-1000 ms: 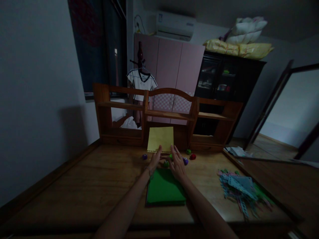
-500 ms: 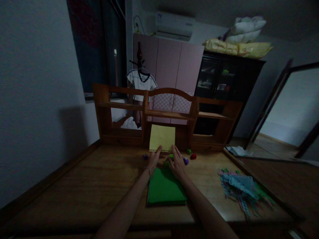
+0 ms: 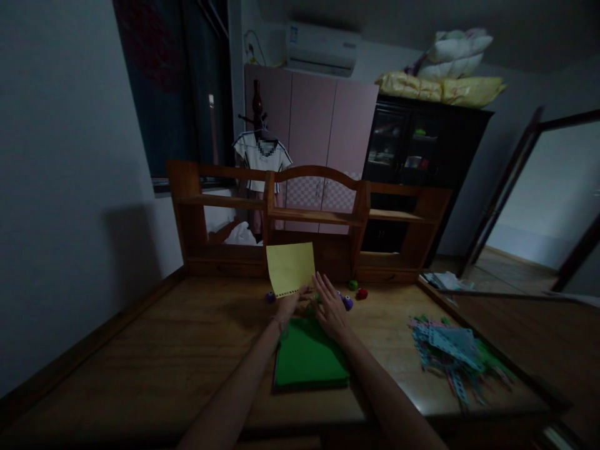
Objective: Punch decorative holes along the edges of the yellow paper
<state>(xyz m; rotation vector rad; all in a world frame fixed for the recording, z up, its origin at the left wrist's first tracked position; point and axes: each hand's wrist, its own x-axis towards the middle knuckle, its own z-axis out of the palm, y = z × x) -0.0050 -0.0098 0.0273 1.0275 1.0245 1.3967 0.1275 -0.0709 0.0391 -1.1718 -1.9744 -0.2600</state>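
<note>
A yellow sheet of paper with a row of punched holes along its lower edge stands up above the desk. My left hand grips that lower edge, thumb towards the right. Close beside it, my right hand has its fingers stretched out, apart from the sheet's right corner, and holds nothing. Below both hands lies a green pad or stack of paper. Small purple, green and red round objects sit just beyond the hands, some partly hidden by them.
A pile of blue, pink and green plastic strips lies on the right of the wooden desk. A wooden shelf unit rises along the desk's back edge. The wall borders the left side.
The yellow sheet has moved left and tilted, staying in my left hand. My right hand has come away from its right corner. The view has shifted slightly.
</note>
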